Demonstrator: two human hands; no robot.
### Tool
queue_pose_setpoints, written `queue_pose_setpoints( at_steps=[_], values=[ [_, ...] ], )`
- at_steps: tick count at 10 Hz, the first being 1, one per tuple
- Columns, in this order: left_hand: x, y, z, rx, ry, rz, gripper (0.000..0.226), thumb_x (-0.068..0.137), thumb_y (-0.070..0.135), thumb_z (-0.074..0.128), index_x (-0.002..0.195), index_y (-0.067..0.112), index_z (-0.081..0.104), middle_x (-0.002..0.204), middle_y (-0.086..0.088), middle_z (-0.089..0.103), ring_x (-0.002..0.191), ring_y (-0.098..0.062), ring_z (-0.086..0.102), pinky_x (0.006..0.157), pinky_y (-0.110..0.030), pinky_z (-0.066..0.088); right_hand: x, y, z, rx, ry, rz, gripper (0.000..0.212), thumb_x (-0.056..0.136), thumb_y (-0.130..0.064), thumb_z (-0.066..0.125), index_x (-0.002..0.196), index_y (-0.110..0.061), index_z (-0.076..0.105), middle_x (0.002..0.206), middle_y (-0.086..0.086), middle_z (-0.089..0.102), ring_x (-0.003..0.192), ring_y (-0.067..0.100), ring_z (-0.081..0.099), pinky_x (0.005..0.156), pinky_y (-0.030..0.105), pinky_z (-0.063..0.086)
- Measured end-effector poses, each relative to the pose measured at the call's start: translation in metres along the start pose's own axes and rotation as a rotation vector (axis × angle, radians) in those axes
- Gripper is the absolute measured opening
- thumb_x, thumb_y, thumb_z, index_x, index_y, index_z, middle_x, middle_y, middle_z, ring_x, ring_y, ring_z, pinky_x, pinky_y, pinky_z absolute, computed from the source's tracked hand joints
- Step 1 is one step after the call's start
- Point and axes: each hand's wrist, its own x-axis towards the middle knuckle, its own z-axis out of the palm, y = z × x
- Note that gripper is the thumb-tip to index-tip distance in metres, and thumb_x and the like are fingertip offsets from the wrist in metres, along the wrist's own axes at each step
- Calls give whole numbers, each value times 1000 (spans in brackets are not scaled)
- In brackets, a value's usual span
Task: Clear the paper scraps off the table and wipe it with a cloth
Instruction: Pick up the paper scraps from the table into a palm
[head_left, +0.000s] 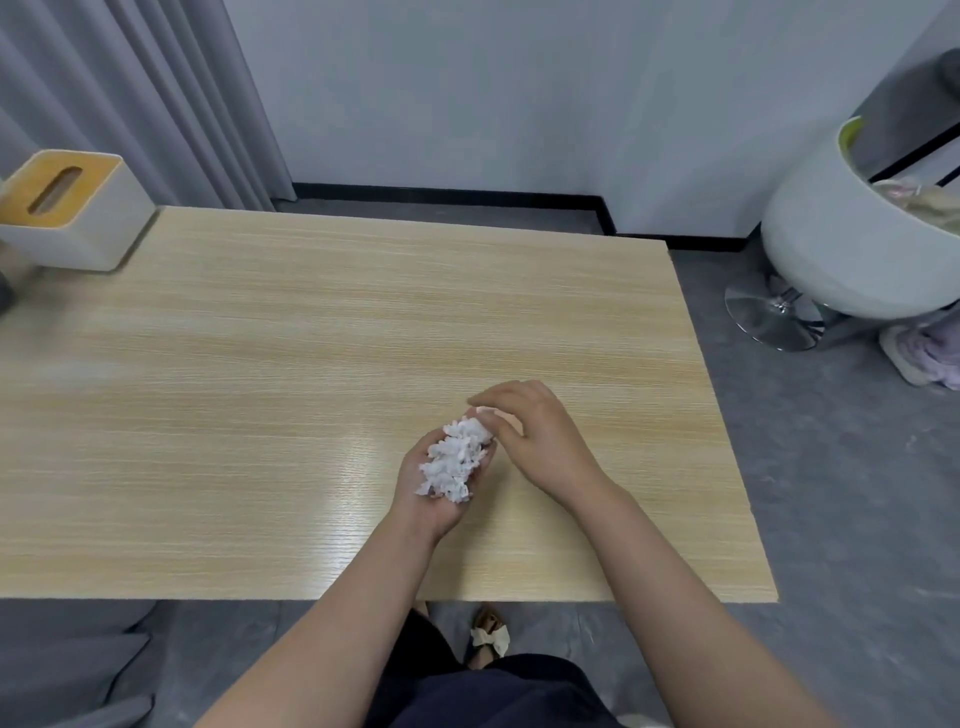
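Note:
A heap of white paper scraps (456, 460) lies in my left hand (423, 491), which is palm up and cupped over the light wooden table (260, 364), near its front right part. My right hand (530, 434) is just to the right of the heap, fingers curled and pinched on a small white scrap at the top of the pile. No loose scraps show on the tabletop. No cloth is in view.
A white tissue box with a wooden lid (67, 208) stands at the table's far left corner. A white swivel chair (852, 239) with clothes on it stands on the grey floor to the right. Grey curtains (130, 93) hang behind the table's left.

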Motion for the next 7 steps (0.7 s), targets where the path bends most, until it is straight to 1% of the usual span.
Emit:
queue_pose_setpoints(
  at_steps=[1, 2, 3, 4, 5, 6, 7],
  values=[
    [16, 2, -7, -11, -214, -24, 48, 91, 11, 42, 138, -2, 40, 139, -14, 48, 128, -28, 47, 100, -33, 42, -6, 15, -16, -4, 51, 69, 26, 92, -28, 58, 117, -22, 65, 118, -7, 62, 116, 11, 46, 101, 25, 31],
    [28, 5, -10, -32, -367, -141, 49, 82, 10, 42, 128, -3, 51, 133, -17, 53, 112, -28, 60, 94, -37, 50, -15, 27, -32, -23, 108, 140, 33, 91, -28, 59, 124, -22, 60, 126, -5, 59, 122, 11, 44, 101, 18, 27],
    [36, -1, -6, -32, -450, -140, 40, 81, 10, 41, 111, -6, 61, 122, -19, 61, 102, -28, 66, 87, -38, 52, -25, 34, -45, -44, 154, 191, 39, 92, -30, 58, 130, -22, 55, 130, -5, 55, 125, 11, 41, 101, 16, 24],
    [37, -4, 5, 33, -522, -151, 43, 81, 12, 42, 118, -3, 57, 124, -15, 60, 114, -26, 58, 86, -35, 54, -36, 38, -53, -95, 200, 226, 44, 92, -33, 57, 134, -23, 50, 135, -5, 51, 128, 12, 38, 106, 22, 25],
    [39, -6, 17, 57, -525, -205, 38, 86, 13, 39, 112, -5, 62, 120, -16, 63, 109, -27, 62, 86, -35, 54, -48, 39, -61, -136, 257, 281, 47, 92, -35, 55, 137, -24, 45, 139, -7, 47, 131, 11, 34, 109, 25, 24],
    [38, -5, 28, 103, -531, -289, 40, 95, 14, 31, 115, -3, 60, 127, -15, 58, 114, -26, 57, 83, -35, 55, -61, 37, -65, -168, 316, 353, 50, 93, -37, 54, 140, -25, 41, 142, -7, 44, 133, 10, 31, 112, 30, 24],
    [41, -2, 34, 191, -567, -309, 40, 91, 10, 33, 123, -3, 52, 133, -14, 54, 117, -26, 55, 91, -33, 47, -75, 30, -65, -175, 395, 430, 51, 93, -38, 52, 141, -26, 38, 144, -9, 41, 134, 8, 29, 112, 28, 23]
  ],
)
